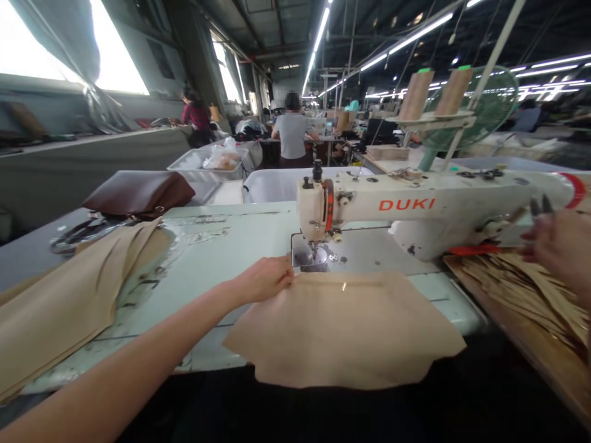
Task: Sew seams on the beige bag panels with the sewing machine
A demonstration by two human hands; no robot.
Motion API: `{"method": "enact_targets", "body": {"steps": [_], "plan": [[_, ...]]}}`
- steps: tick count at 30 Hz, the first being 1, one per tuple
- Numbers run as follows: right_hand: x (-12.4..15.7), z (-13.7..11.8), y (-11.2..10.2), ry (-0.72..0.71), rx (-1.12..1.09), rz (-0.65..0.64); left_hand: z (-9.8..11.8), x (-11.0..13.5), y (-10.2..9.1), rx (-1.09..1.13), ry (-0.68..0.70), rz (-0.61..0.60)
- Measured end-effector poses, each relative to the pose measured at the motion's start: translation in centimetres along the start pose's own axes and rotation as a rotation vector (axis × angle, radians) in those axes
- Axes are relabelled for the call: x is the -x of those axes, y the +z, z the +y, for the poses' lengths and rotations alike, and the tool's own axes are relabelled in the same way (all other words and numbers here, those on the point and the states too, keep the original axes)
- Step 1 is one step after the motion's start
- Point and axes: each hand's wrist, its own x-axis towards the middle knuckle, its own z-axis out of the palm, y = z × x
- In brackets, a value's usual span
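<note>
A tan fabric piece (pixel 341 329) with a zipper along its far edge lies on the pale green sewing table (pixel 221 246), under the needle of a white DUKI sewing machine (pixel 415 206). My left hand (pixel 265 278) rests on the fabric's far left corner, its fingers curled and pressed on the cloth beside the presser foot. My right hand (pixel 561 246) is out at the right edge, blurred, over a heap of tan strips (pixel 530 289); it seems to hold small dark snips.
A stack of tan fabric (pixel 64 295) lies at the left, with a brown bag (pixel 138 194) behind it. White bins (pixel 277 184) stand beyond the table. A green fan (pixel 484 104) and thread cones are at the right. Other people work in the background.
</note>
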Motion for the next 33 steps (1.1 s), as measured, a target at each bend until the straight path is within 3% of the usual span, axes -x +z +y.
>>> {"method": "enact_targets", "body": {"steps": [2, 6, 8, 10, 13, 19, 27, 33], "plan": [[3.8, -2.8, 0.8, -0.074, -0.107, -0.077, 0.1, -0.1, 0.1, -0.012, -0.006, -0.003], [14.3, -11.4, 2.5, -0.503, -0.508, -0.336, 0.2, -0.1, 0.6, -0.018, -0.007, 0.019], [18.6, -15.5, 3.1, -0.604, -0.504, -0.325, 0.2, 0.1, 0.8, -0.016, 0.003, 0.036], [21.1, -18.4, 3.8, -0.612, -0.422, -0.323, 0.1, 0.3, 1.1, -0.01, 0.013, 0.057], [22.3, -20.7, 4.6, -0.611, -0.34, -0.331, -0.1, 0.5, 1.4, 0.003, 0.028, 0.088], [21.5, -22.7, 4.9, -0.598, -0.28, -0.416, -0.1, 0.7, 1.7, 0.012, 0.017, 0.112], [21.3, -23.9, 5.4, -0.681, -0.305, -0.436, 0.4, 0.8, 1.5, 0.041, 0.018, 0.127], [21.6, -24.1, 5.7, -0.641, -0.314, -0.456, 0.5, 0.9, 1.5, 0.065, 0.016, 0.133]]}}
